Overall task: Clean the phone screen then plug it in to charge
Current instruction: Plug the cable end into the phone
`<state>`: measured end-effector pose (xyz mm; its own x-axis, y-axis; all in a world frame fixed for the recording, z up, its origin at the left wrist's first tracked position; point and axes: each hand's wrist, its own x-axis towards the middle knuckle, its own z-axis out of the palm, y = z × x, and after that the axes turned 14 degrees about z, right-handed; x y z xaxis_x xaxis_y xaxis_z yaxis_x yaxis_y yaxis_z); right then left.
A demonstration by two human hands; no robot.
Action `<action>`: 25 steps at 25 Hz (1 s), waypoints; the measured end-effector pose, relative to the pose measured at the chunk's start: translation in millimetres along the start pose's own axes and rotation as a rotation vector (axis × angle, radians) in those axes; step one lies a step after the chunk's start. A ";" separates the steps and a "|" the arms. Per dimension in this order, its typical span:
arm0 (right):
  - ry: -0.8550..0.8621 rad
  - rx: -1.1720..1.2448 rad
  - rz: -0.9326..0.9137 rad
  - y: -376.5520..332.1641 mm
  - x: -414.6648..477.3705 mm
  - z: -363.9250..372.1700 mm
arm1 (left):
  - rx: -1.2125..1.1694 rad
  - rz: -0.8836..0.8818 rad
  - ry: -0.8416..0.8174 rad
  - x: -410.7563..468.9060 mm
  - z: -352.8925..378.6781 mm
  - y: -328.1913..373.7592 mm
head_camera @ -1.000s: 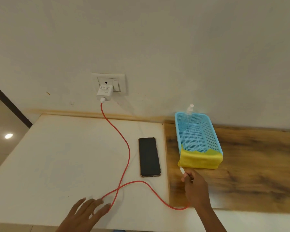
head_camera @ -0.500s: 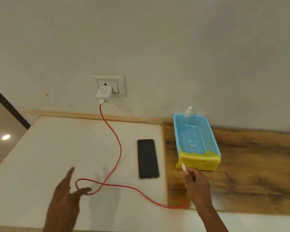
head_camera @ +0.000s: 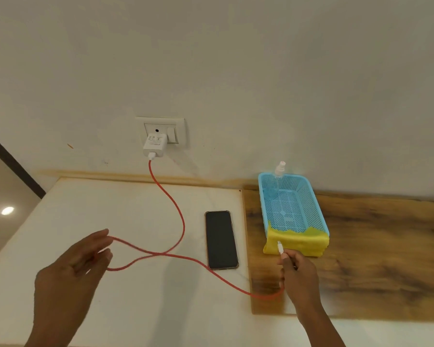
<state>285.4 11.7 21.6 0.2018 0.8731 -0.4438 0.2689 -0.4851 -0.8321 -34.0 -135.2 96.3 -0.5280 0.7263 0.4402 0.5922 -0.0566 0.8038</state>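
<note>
Head view:
Right hand [head_camera: 297,274]: yours, fingers pinched on the white connector [head_camera: 280,247] of the red cable [head_camera: 178,216], tip pointing far toward the cloth; hand is over the near-left part of the wooden board [head_camera: 376,259].
Left hand [head_camera: 73,269]: yours, fingers spread apart and loose, a loop of the red cable hooked around the fingertips; no firm grip, hand over the white tabletop [head_camera: 98,209], left of the phone.
Phone [head_camera: 221,239]: flat on the white tabletop, dark screen up, long side running near-far, just left of the board edge, not connected.
Cable: runs from the white charger [head_camera: 155,145] down the wall, crosses itself left of the phone, passes the phone's near end, curves up to your right hand.
Charger: sits in the wall socket [head_camera: 161,130].
Basket [head_camera: 318,211]: blue mesh, on the board, right of the phone.
Yellow cloth [head_camera: 301,242]: folded over the basket's near end, just beyond the connector.
Spray bottle [head_camera: 276,181]: clear, leaning in the basket's far left corner.
</note>
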 end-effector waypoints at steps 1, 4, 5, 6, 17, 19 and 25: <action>0.003 0.005 0.001 -0.2 1.2 -0.8 | 0.104 0.189 -0.061 -1.8 2.2 1.5; 0.064 -0.034 -0.023 0.8 9.8 -5.6 | 0.391 0.666 -0.617 -6.1 -0.2 -2.9; 0.091 -0.054 -0.030 -0.2 13.0 -8.5 | 0.488 0.763 -0.802 -3.6 -4.2 -9.1; 0.110 -0.062 -0.031 -1.7 16.3 -11.9 | 0.572 0.832 -0.922 0.0 -8.4 -19.1; 0.050 -0.098 0.048 8.6 0.9 -14.6 | 0.795 0.661 -1.282 1.1 -45.4 -138.0; 0.006 -0.148 0.053 14.3 -13.2 -1.6 | 0.867 0.630 -1.326 -6.8 -46.9 -151.0; -0.095 -0.406 0.010 40.3 -39.3 63.2 | 0.855 0.825 -0.953 -33.8 -43.1 -175.2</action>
<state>228.8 -39.1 -15.5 0.1239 0.8596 -0.4957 0.6211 -0.4568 -0.6369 -146.1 -179.3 -42.1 0.4955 0.8673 -0.0470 0.8560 -0.4968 -0.1427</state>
